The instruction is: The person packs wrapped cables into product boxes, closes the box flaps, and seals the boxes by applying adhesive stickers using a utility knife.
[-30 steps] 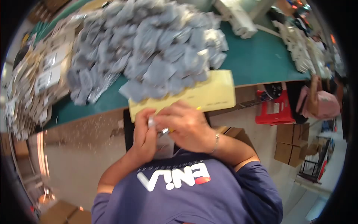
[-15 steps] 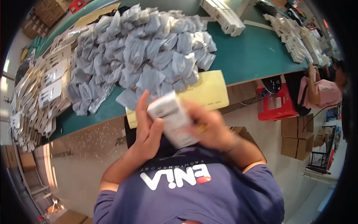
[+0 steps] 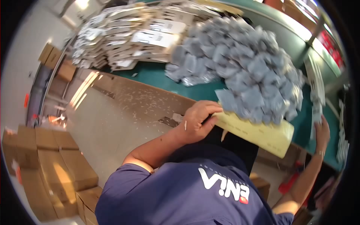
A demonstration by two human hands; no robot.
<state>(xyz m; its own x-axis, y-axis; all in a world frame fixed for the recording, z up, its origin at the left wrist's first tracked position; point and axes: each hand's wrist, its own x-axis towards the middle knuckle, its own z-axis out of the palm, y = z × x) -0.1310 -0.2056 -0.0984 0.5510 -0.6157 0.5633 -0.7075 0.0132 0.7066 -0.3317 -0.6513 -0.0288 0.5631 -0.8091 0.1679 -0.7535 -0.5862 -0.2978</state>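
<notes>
My left hand (image 3: 200, 120) is at the table's front edge, its fingers and thumb closed around the left corner of a yellow sheet (image 3: 258, 135) with faint print. Far to the right, my right hand (image 3: 321, 135) has its fingers against the near end of a slim white box (image 3: 317, 119) lying on the green tabletop. Part of its grip is blurred and hidden. Between my hands, a large heap of grey plastic-wrapped packets (image 3: 251, 75) spreads over the table, partly overlapping the yellow sheet.
Stacks of flat white cartons (image 3: 157, 35) stand at the table's back left. More white boxes (image 3: 315, 80) line the right side. Brown cardboard boxes (image 3: 56, 168) are piled on the floor at left. White scraps (image 3: 144, 97) litter the floor by the table.
The view has swung left. My hands, together on a white box before, are now far apart: left at the yellow sheet, right out at a white box on the table's right.
</notes>
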